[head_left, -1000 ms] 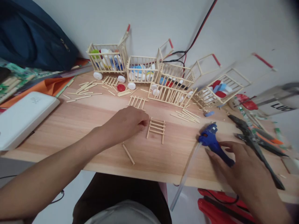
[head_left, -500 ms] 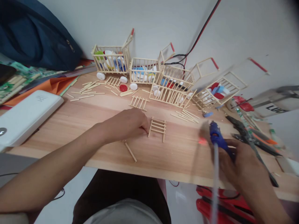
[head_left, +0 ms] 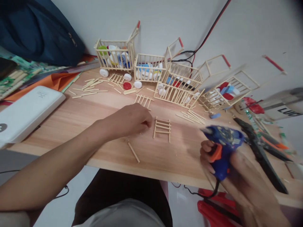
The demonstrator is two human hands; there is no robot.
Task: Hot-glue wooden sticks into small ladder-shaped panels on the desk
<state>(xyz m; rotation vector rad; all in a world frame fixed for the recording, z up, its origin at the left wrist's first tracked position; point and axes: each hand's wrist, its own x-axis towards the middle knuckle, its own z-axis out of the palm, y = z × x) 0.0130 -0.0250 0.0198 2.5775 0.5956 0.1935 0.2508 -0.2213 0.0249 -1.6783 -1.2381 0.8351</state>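
My right hand [head_left: 227, 173] is wrapped round the handle of a blue glue gun [head_left: 223, 138] with an orange trigger, its nozzle pointing left. My left hand [head_left: 136, 119] hovers or rests over the wooden table, fingers curled together; what they hold, if anything, is hidden. Just right of those fingers lies a small ladder-like frame of sticks [head_left: 163, 128]. Behind my left hand sits a similar stick frame [head_left: 144, 101]. A single stick [head_left: 133, 152] lies near the table's front edge.
Several stick carts with bottle caps, such as one [head_left: 115, 56] at the left, stand along the wall. Loose sticks [head_left: 91, 86] lie before them. A white power bank [head_left: 33, 110] and blue bag [head_left: 44, 31] are at left, pliers [head_left: 274, 146] at right.
My right hand has turned the glue gun so that its nozzle points left and its side shows. My left hand has drawn slightly away from the ladder-like frame.
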